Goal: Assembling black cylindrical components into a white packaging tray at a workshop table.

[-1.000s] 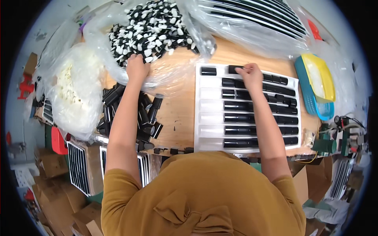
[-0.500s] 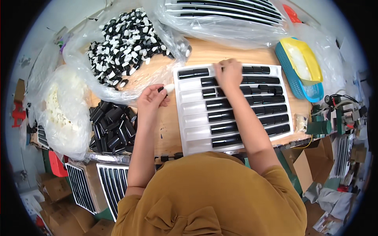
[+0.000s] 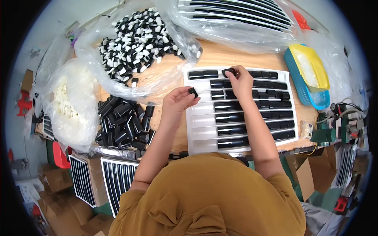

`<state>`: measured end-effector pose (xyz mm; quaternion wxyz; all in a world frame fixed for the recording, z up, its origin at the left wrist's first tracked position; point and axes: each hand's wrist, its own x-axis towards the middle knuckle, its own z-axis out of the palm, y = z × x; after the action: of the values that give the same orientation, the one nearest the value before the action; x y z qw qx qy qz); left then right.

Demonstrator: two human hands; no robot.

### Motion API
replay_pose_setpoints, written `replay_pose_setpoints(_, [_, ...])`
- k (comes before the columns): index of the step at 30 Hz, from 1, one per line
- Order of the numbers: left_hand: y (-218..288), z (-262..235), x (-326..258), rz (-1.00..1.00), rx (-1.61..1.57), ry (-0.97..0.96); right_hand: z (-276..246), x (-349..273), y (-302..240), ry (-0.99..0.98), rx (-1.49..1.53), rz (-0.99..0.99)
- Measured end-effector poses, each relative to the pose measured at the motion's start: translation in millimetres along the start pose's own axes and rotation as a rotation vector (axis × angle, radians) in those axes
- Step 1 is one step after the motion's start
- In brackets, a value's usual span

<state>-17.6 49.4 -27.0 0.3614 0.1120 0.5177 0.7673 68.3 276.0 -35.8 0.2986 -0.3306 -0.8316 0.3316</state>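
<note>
Between the thumb and fingers of my left hand (image 3: 177,103) is a small black cap with a white rounded tip (image 3: 192,92), held over the left edge of a white slotted tray (image 3: 189,133). My right hand (image 3: 243,83) pinches a short black tube (image 3: 228,72) tilted up at the tray's farthest row, its dark end facing left. Black tubes (image 3: 228,106) lie end to end along the tray's rows, and the left ends of several rows are bare. My right forearm covers part of the rows.
Loose black-and-white caps (image 3: 138,43) spread over clear plastic at the far left. Nearer lies a heap of black tubes (image 3: 122,124), beside a bag of cream-coloured pieces (image 3: 67,106). A wrapped stack of filled trays (image 3: 236,15) stands behind; blue and yellow baskets (image 3: 301,82) sit right.
My left hand has moved right with its cap, up to the tray's edge. My right hand now has a black tube tilted up from the far row. The whole view has shifted slightly.
</note>
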Motion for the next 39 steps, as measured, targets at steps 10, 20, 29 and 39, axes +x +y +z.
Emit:
replay_pose_setpoints(10, [15,3,-19,0.121,0.194,-0.083,-42,-57,-47,-0.529,0.781,0.196])
replay_pose_setpoints(20, [14,12,-30,0.149,0.229,-0.128,-36,-75,-61,-0.601,0.777,0.15])
replay_pose_setpoints(29, [28,14,-46,0.138,0.351,-0.216,-44,-95,-69,-0.628,0.791,0.158])
replay_pose_setpoints(39, [31,4,-31,0.179,0.433,-0.229,-38,-76,-78,-0.652,0.45,-0.023])
